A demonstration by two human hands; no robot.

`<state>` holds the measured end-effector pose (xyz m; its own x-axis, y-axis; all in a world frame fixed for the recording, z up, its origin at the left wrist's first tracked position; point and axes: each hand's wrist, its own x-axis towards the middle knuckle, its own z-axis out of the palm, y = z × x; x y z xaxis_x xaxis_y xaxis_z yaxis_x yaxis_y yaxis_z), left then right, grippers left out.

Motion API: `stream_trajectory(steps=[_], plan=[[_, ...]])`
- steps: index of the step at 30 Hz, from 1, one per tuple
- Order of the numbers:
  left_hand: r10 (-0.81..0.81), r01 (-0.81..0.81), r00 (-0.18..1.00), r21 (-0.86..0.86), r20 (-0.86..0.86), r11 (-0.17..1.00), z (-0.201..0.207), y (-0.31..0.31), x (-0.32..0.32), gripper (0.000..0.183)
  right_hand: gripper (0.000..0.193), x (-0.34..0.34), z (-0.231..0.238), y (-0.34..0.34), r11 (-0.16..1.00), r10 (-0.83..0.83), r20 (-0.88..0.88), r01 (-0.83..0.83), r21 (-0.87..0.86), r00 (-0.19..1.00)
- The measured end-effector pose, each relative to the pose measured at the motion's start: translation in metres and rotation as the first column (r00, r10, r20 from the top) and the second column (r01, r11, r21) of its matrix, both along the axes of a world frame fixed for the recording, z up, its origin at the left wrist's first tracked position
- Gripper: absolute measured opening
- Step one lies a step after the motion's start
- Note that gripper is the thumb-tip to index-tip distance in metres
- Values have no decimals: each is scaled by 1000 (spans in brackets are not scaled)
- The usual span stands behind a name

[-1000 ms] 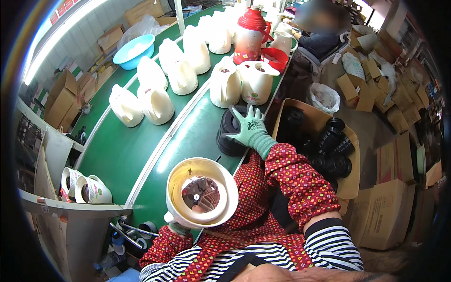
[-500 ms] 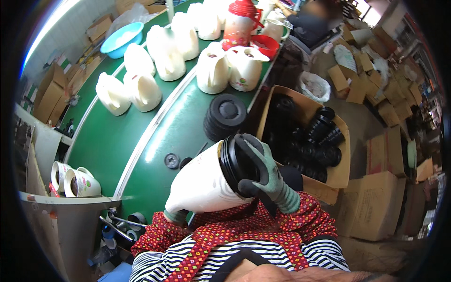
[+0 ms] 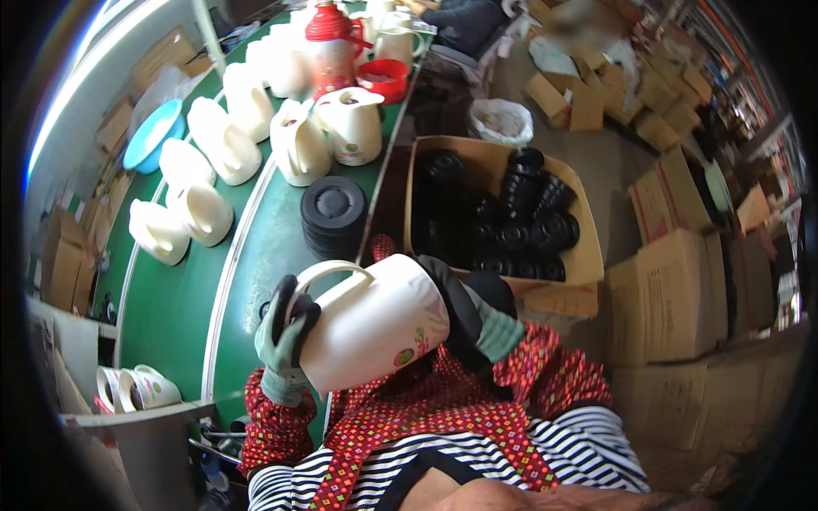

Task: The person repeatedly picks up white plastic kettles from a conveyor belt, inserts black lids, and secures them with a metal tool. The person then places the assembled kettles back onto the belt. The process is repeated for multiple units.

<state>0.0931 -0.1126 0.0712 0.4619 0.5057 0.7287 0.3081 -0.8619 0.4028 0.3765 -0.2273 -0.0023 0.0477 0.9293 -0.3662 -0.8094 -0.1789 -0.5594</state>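
Observation:
A white thermos jug (image 3: pixel 375 328) lies tilted on its side in front of my body, its handle (image 3: pixel 328 271) uppermost and a small printed motif facing me. My left hand (image 3: pixel 288 341), in a green and black glove, is closed around its left end. Against the right end presses my right hand (image 3: pixel 464 311), gloved alike, with its fingers wrapped over the edge. That end's face, where a black base was visible earlier, is hidden. Just beyond the jug, a stack of round black bases (image 3: pixel 334 217) stands on the green bench (image 3: pixel 179 298).
Several white jugs (image 3: pixel 223 140) stand farther back, near a red thermos (image 3: pixel 334 51), a red bowl (image 3: pixel 383 81) and a blue basin (image 3: pixel 153 136). A carton (image 3: pixel 588 230) of black parts sits to the right. Beyond are a lined bin (image 3: pixel 501 121), boxes and a person (image 3: pixel 464 25).
The jug has rolled so its handle and print show, and its black base has turned out of sight. My left hand has come into view. The surroundings have shifted left in the picture.

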Motion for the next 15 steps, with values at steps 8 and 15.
stream_trajectory(steps=[8,15], plan=[[37,310,937,-874,348,375,-39,-5,-3,37,92,-13,98,-29,669,-559,774,-390,633,298],[-289,247,955,-364,-64,898,27,9,4,42,76,-6,57,-26,918,320,-336,-202,343,886]])
